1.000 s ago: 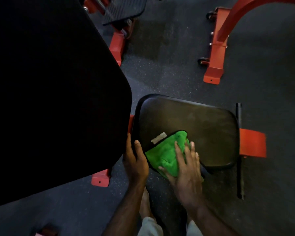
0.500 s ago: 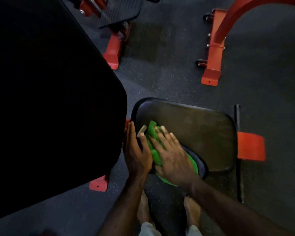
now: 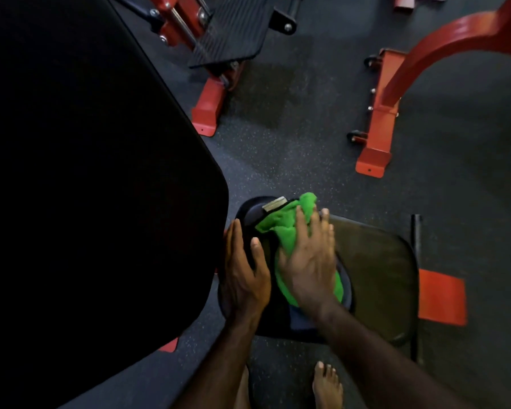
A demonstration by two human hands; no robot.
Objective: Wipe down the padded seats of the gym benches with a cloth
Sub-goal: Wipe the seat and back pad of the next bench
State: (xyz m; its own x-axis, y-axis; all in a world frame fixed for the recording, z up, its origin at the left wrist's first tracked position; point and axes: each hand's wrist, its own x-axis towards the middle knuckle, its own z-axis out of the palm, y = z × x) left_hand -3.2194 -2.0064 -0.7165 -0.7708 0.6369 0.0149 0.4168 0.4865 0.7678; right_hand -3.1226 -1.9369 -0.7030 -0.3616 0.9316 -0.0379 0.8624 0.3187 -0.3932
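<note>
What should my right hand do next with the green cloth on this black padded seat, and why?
Probably sweep the green microfibre cloth rightward. The right hand presses it flat near the left end of the black padded seat, beside the left hand resting on that edge, while the seat's right part lies uncovered.

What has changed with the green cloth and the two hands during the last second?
The right hand has pushed the green cloth from the near edge of the seat pad toward its far left corner, fingers flat on it. The left hand stays on the pad's left edge. The large black pad at left has not changed.
</note>
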